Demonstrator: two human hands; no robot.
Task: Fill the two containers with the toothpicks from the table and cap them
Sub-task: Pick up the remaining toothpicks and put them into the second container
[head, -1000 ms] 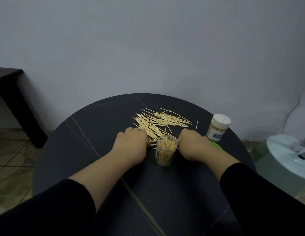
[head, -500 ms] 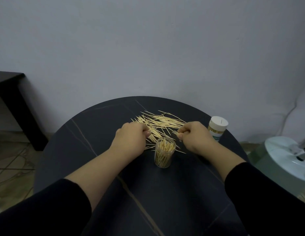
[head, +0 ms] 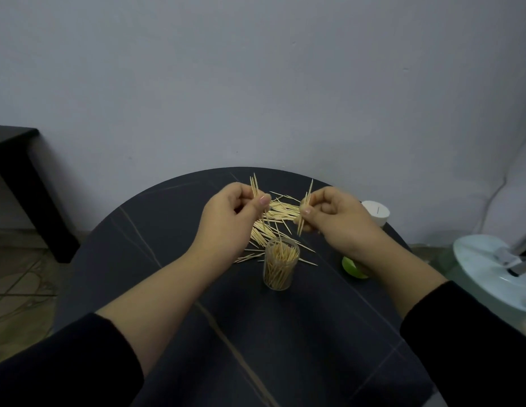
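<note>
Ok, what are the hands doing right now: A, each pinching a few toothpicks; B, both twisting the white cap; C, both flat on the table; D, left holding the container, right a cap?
A: the left hand and the right hand each pinch a small bunch of toothpicks in the air.

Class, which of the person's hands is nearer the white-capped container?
Right. The right hand is just left of the white-capped container in the picture; the left hand is farther away, across the loose toothpicks.
</note>
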